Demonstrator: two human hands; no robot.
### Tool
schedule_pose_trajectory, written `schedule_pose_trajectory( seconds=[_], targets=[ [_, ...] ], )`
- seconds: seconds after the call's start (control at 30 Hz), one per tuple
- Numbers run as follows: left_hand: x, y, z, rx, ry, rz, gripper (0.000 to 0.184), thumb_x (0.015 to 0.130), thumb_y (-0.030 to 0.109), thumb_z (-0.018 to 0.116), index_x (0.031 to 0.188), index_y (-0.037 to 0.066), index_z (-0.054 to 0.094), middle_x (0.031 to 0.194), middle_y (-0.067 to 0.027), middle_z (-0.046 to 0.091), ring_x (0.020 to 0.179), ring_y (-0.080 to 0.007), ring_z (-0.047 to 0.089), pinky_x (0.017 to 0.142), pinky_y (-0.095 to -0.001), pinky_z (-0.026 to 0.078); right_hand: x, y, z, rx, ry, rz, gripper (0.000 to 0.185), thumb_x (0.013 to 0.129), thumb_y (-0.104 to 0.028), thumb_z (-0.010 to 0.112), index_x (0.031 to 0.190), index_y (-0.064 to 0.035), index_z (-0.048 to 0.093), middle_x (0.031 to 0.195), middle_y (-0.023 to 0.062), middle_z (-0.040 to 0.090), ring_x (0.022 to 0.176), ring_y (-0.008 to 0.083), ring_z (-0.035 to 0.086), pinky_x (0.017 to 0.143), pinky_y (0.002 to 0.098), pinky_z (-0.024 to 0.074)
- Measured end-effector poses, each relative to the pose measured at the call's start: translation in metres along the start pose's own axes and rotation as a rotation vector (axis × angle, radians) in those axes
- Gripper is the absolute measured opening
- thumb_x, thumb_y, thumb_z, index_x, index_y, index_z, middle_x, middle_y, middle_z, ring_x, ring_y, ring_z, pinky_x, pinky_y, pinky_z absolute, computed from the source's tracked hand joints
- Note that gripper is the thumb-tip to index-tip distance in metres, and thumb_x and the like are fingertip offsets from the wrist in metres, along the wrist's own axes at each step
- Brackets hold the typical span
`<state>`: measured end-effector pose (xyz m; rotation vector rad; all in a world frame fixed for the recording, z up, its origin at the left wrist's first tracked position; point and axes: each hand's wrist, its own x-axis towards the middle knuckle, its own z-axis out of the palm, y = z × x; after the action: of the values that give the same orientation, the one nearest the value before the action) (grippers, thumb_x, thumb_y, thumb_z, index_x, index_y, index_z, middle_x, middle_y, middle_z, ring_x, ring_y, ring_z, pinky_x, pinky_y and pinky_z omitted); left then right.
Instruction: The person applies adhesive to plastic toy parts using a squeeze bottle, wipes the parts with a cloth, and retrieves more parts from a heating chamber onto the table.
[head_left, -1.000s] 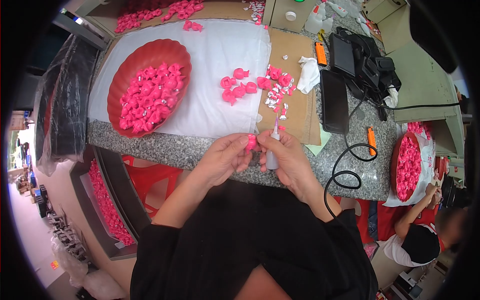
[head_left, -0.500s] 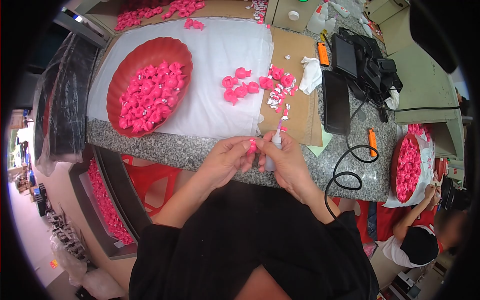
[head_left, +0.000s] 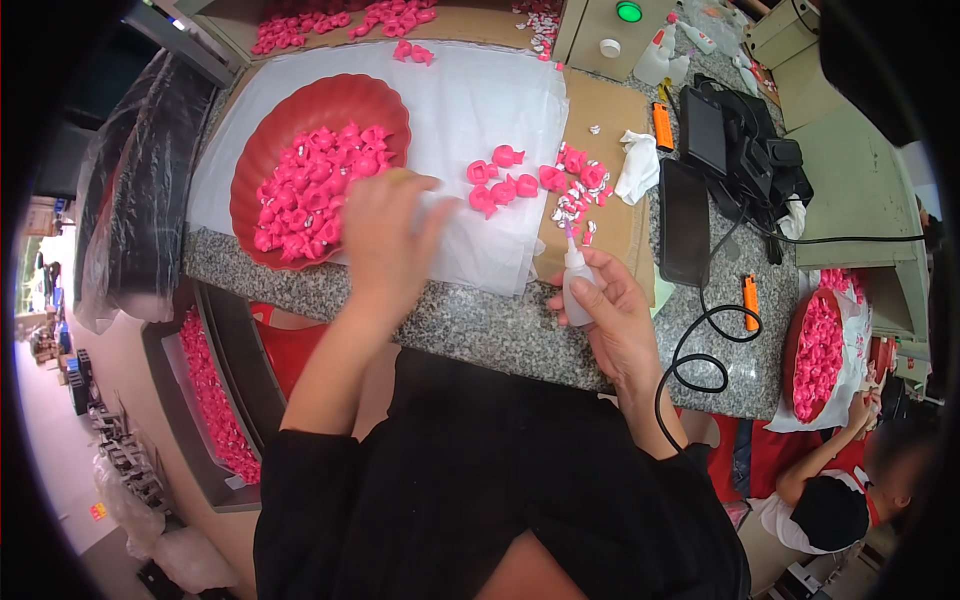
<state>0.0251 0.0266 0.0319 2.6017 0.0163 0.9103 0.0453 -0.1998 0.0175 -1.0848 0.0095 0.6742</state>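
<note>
My left hand (head_left: 388, 245), smeared by motion, is over the right edge of a red scalloped bowl (head_left: 250, 150). Its thumb and a finger spread apart toward the right, and I see nothing between them. The bowl holds many small pink plastic pieces (head_left: 315, 190) shaped like little buds. In my right hand (head_left: 618, 310) is a small translucent squeeze bottle (head_left: 577, 288) with a thin nozzle pointing up, above the table's front edge. Several loose pink pieces (head_left: 503, 187) lie on the white sheet, beside a pile of small pink-and-white parts (head_left: 578, 200) on the cardboard.
A crumpled white cloth (head_left: 637, 168), a black phone-like slab (head_left: 684, 225), a looping black cable (head_left: 700, 375) and orange tools (head_left: 662, 127) are on the right. A co-worker (head_left: 820, 490) sits at far right by another red bowl (head_left: 815, 355). Drawer of pink pieces (head_left: 215, 400) lower left.
My left hand has left my right hand and swung left to the bowl; the pink piece it held is out of sight. My right hand keeps the bottle, shifted slightly right.
</note>
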Motion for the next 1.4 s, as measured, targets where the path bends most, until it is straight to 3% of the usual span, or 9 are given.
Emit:
schedule_pose_trajectory(
  seconds=[0.37, 0.43, 0.47, 0.53, 0.57, 0.87, 0.97, 1.2, 1.4],
  targets=[
    [-0.007, 0.006, 0.035, -0.21, -0.22, -0.103, 0.018, 0.069, 0.014, 0.066, 0.079, 0.003, 0.056, 0.074, -0.0058, 0.054, 0.07, -0.0208, 0.05, 0.063, -0.0312, 0.04, -0.001, -0.005, -0.011, 0.123, 0.029, -0.077, 0.023, 0.079, -0.007, 0.057, 0.099, -0.0021, 0.046, 0.088, 0.0091, 0.057, 0.068, 0.015, 0.057, 0.057, 0.0231, 0.0443],
    [-0.012, 0.019, 0.02, -0.767, -0.451, -0.643, 0.015, 0.076, 0.011, 0.061, 0.085, 0.001, 0.056, 0.079, -0.0045, 0.057, 0.07, -0.0136, 0.052, 0.062, -0.0268, 0.041, 0.001, 0.0, -0.009, 0.196, 0.004, -0.08, 0.022, 0.079, -0.006, 0.057, 0.098, -0.0021, 0.047, 0.087, 0.0087, 0.057, 0.068, 0.0147, 0.057, 0.057, 0.023, 0.0442],
    [-0.017, 0.025, 0.018, -0.768, -0.454, -0.639, 0.015, 0.076, 0.011, 0.061, 0.085, 0.001, 0.056, 0.079, -0.0045, 0.057, 0.07, -0.0136, 0.052, 0.062, -0.0268, 0.041, 0.003, 0.003, -0.007, 0.283, -0.047, -0.057, 0.021, 0.079, -0.006, 0.057, 0.098, -0.0023, 0.048, 0.086, 0.0083, 0.057, 0.067, 0.0142, 0.057, 0.058, 0.0229, 0.0442],
    [-0.027, 0.04, 0.019, -1.515, -0.532, -0.794, 0.017, 0.081, 0.007, 0.055, 0.095, -0.001, 0.053, 0.085, -0.0058, 0.058, 0.072, -0.0094, 0.053, 0.064, -0.0225, 0.043, 0.004, 0.008, 0.0, 0.369, -0.096, -0.034, 0.021, 0.078, -0.005, 0.058, 0.097, -0.0024, 0.049, 0.085, 0.008, 0.057, 0.067, 0.0136, 0.056, 0.059, 0.0227, 0.0441],
    [-0.034, 0.042, 0.022, -1.633, -0.601, -0.818, 0.021, 0.082, 0.004, 0.052, 0.101, -0.002, 0.05, 0.09, -0.0088, 0.058, 0.076, -0.0118, 0.055, 0.068, -0.0236, 0.045, 0.004, 0.01, 0.004, 0.439, -0.125, -0.015, 0.021, 0.078, -0.005, 0.058, 0.097, -0.0026, 0.049, 0.084, 0.0078, 0.057, 0.067, 0.013, 0.056, 0.059, 0.0222, 0.0439],
    [-0.044, 0.05, 0.027, -1.37, -0.543, -0.729, 0.022, 0.076, -0.002, 0.059, 0.097, -0.001, 0.052, 0.087, -0.0055, 0.057, 0.078, -0.0094, 0.055, 0.068, -0.0208, 0.045, 0.003, 0.016, 0.005, 0.481, -0.171, -0.004, 0.023, 0.078, -0.005, 0.058, 0.099, -0.0022, 0.049, 0.086, 0.0078, 0.056, 0.068, 0.0114, 0.053, 0.062, 0.0223, 0.0427],
    [-0.045, 0.043, 0.028, -1.282, -0.495, -0.66, 0.022, 0.076, -0.002, 0.059, 0.097, -0.001, 0.052, 0.088, -0.0044, 0.057, 0.08, -0.0076, 0.054, 0.07, -0.0201, 0.044, 0.003, 0.009, 0.0, 0.515, -0.028, -0.159, 0.021, 0.079, -0.007, 0.058, 0.097, -0.0018, 0.049, 0.087, 0.0086, 0.055, 0.069, 0.0131, 0.053, 0.061, 0.0235, 0.0425],
    [-0.052, 0.04, 0.037, -1.149, -0.355, -0.584, 0.022, 0.076, -0.001, 0.059, 0.097, -0.001, 0.051, 0.087, -0.0042, 0.057, 0.077, -0.0075, 0.054, 0.068, -0.0208, 0.045, -0.006, 0.011, -0.006, -0.209, 0.146, -0.588, 0.022, 0.082, -0.007, 0.053, 0.099, 0.0001, 0.041, 0.095, 0.0111, 0.048, 0.075, 0.0161, 0.054, 0.066, 0.0276, 0.0446],
    [-0.058, 0.036, 0.041, -1.126, -0.377, -0.623, 0.02, 0.076, -0.004, 0.057, 0.094, -0.001, 0.05, 0.095, -0.0084, 0.057, 0.081, -0.0101, 0.056, 0.07, -0.0227, 0.046, -0.009, 0.022, -0.009, -0.495, 0.101, -0.688, 0.025, 0.08, -0.006, 0.055, 0.098, 0.0012, 0.041, 0.098, 0.0116, 0.043, 0.085, 0.0158, 0.048, 0.073, 0.0251, 0.0418]
  ],
)
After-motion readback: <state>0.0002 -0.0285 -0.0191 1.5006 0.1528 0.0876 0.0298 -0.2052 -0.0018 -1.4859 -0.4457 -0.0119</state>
